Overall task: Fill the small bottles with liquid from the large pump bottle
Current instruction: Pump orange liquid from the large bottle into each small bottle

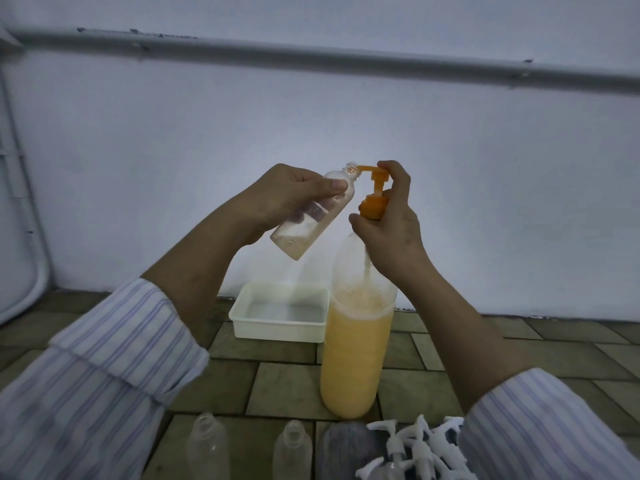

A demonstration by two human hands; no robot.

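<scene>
My left hand [277, 199] is closed around a small clear plastic bottle [313, 211], thumb across its shoulder, holding it tilted in the air with the open threaded neck pointing up and to the right. A little pale liquid sits in its lower end. The neck meets the tip of the orange pump spout [367, 187], which tops the large clear plastic pump bottle [356, 344] standing on the tiled floor [287, 386]. That large bottle is filled more than halfway with opaque orange-yellow liquid, foam on top.

My right hand [391, 220] grips the orange collar of the pump, with the forefinger curled over the top of the pump head.

Behind, against the pale wall [311, 109], a shallow white rectangular plastic tray [280, 329] rests on the floor just left of the large bottle. Near the bottom edge of the view, two empty small clear bottles [207, 445] stand uncapped at left and centre, and a heap of white pump tops [419, 448] lies at right, partly on a grey cloth [346, 445].
</scene>
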